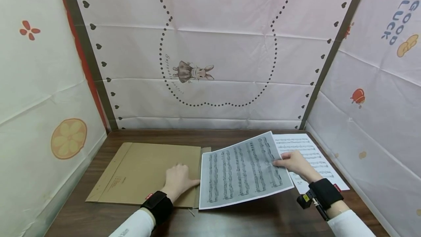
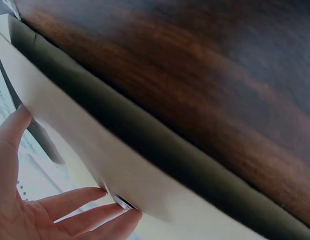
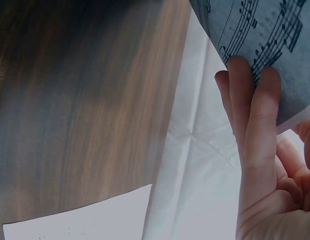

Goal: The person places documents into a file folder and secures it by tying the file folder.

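Observation:
A brown paper envelope lies on the left of the table, its narrow flap toward the right. My left hand rests on it, thumb pointing at the flap side. In the left wrist view, the fingertips touch the upper panel beside a small shiny disc, and a dark gap runs along the near side. My right hand pinches the right edge of a sheet of music, thumb and fingers on opposite faces. That sheet is tilted, its left edge overlapping the flap.
A second music sheet lies flat on the brown wooden table, partly behind my right hand. A thin pale string shows at the envelope's near corner. Printed white cloth walls enclose the back and both sides.

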`<action>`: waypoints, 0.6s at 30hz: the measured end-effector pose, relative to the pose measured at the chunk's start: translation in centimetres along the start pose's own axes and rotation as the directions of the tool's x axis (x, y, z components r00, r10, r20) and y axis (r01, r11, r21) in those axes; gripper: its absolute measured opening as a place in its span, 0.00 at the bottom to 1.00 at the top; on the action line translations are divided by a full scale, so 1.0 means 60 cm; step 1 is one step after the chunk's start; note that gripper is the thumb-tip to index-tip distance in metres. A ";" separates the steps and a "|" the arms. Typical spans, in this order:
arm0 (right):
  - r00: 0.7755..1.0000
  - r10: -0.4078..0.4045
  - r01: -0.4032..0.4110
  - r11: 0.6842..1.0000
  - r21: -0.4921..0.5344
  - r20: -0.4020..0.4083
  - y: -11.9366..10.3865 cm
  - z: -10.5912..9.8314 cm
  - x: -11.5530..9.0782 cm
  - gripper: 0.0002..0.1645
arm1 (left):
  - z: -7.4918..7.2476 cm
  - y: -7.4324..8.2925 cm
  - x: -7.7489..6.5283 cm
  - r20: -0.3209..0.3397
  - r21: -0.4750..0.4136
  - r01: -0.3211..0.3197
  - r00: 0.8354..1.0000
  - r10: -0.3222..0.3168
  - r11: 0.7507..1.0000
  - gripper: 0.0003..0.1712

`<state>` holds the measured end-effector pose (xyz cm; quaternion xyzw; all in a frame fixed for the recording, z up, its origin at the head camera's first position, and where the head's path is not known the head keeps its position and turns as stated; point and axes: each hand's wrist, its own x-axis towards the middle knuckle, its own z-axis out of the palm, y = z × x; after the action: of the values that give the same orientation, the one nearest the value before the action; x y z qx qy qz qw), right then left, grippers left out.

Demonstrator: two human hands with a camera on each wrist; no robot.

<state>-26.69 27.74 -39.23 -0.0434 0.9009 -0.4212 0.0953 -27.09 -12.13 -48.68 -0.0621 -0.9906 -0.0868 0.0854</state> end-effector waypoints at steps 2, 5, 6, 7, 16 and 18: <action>1.000 -0.006 0.006 1.000 -0.014 0.006 -0.005 -0.001 0.006 0.20 | 0.003 0.000 0.000 0.008 0.002 0.004 1.000 -0.004 1.000 0.38; 1.000 -0.010 0.010 0.999 -0.049 0.014 -0.014 -0.008 0.015 0.20 | 0.006 0.002 0.002 0.010 0.000 0.008 1.000 -0.008 1.000 0.38; 1.000 -0.007 0.008 0.998 -0.059 0.017 -0.018 -0.011 0.019 0.20 | 0.006 0.002 0.002 0.011 -0.002 0.011 1.000 -0.011 1.000 0.38; 1.000 -0.007 0.009 0.998 -0.068 0.025 -0.021 -0.014 0.023 0.20 | 0.006 0.003 0.003 0.010 -0.003 0.013 1.000 -0.013 1.000 0.38; 0.999 0.010 -0.004 0.992 -0.127 0.041 -0.037 -0.028 0.066 0.16 | 0.002 0.002 0.011 0.030 -0.046 0.031 0.999 -0.030 0.998 0.37; 0.999 0.018 -0.011 0.991 -0.137 0.045 -0.038 -0.030 0.071 0.16 | 0.002 0.003 0.013 0.031 -0.063 0.035 0.999 -0.033 0.997 0.36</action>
<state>-31.23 26.97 -36.94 -0.0529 0.9255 -0.3568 0.1158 -27.83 -11.87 -48.63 -0.0491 -0.9894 -0.1190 0.0671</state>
